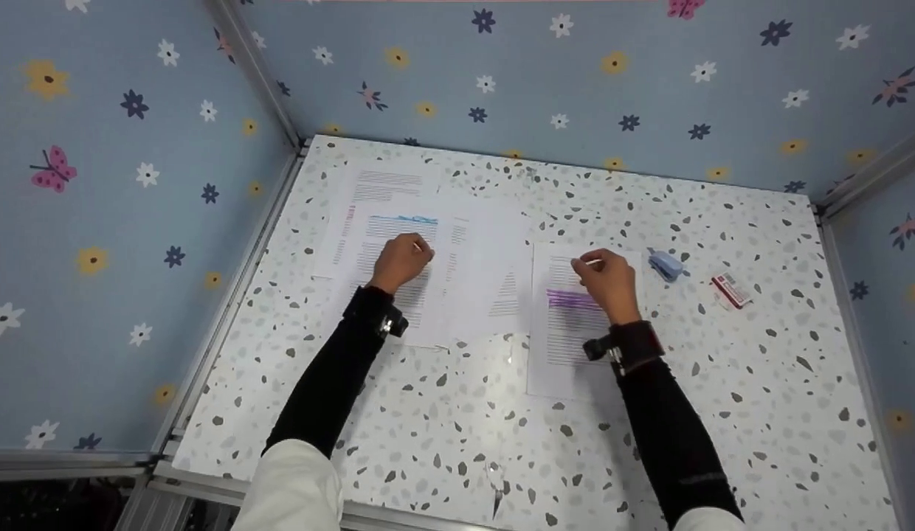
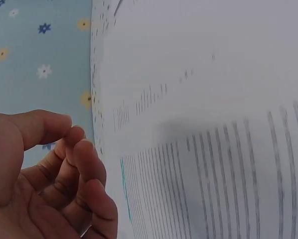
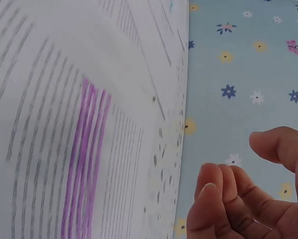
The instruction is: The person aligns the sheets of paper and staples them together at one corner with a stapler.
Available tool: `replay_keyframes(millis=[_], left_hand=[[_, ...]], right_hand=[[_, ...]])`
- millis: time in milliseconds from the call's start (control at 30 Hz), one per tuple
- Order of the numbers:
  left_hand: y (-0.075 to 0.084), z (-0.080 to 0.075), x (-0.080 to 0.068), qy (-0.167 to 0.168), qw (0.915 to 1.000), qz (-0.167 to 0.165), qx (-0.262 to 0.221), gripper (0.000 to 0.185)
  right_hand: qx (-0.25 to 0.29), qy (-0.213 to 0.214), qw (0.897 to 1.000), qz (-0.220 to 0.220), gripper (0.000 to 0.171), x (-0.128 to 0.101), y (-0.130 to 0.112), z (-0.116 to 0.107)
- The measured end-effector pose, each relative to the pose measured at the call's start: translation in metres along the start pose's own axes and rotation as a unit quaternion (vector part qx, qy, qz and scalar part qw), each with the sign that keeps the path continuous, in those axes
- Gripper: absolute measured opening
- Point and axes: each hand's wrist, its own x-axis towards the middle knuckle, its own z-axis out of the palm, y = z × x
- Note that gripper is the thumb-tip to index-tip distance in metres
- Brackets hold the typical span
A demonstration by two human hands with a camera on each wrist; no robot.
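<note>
We've got the speckled table (image 1: 443,442) with overlapping printed sheets (image 1: 472,251), one marked purple (image 1: 572,299). Our left hand (image 1: 401,262) hovers over the blue-marked page (image 1: 402,221), fingers loosely curled, holding nothing. Our right hand (image 1: 609,284) is loosely curled too; we can't tell if it's pinching anything.

The desk (image 1: 649,457) is white with lots of little dark and grey specks. A sheet of paper with purple lines (image 1: 568,324) lies flat on it. To the left of that sheet lies a bunch of other papers (image 1: 420,251), some on top of each other; the top one has a blue line across it. Just to the right of the purple sheet sits a small light blue thing (image 1: 665,265). A bit farther right lies a little red and white thing (image 1: 730,290).
</note>
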Motion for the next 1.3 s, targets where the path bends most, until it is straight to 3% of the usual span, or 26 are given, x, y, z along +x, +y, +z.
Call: replay_keyframes(millis=[167,267,400,500,700,900,1067,1300], left_hand=[[-0.038,-0.038,-0.004,0.036,0.999,-0.025,-0.002,0.018],[-0.061,-0.053,-0.007,0.054,0.9972,-0.051,0.006,0.02],[-0.086,-0.06,-0.01,0.055,0.9917,-0.116,0.009,0.023],[-0.097,-0.06,-0.01,0.043,0.9859,-0.161,0.01,0.028],[-0.101,-0.062,-0.01,0.054,0.9762,-0.209,0.025,0.035],[-0.1,-0.065,-0.006,0.058,0.969,-0.238,0.03,0.039],[-0.103,-0.064,-0.005,0.037,0.9662,-0.252,0.038,0.046],[-0.105,-0.07,-0.005,0.048,0.9587,-0.275,0.052,0.045]], right_hand=[[0.074,-0.033,0.997,-0.003,0.034,0.005,-0.028,0.038],[0.123,-0.06,0.991,0.003,0.038,0.005,-0.042,0.063],[0.172,-0.103,0.979,0.032,0.04,0.003,-0.057,0.099],[0.191,-0.127,0.972,0.06,0.039,0.001,-0.066,0.122],[0.199,-0.151,0.964,0.094,0.04,-0.001,-0.078,0.156],[0.226,-0.159,0.955,0.108,0.034,-0.004,-0.082,0.175],[0.199,-0.144,0.964,0.101,0.03,-0.008,-0.082,0.183],[0.174,-0.136,0.971,0.088,0.027,-0.008,-0.086,0.188]])
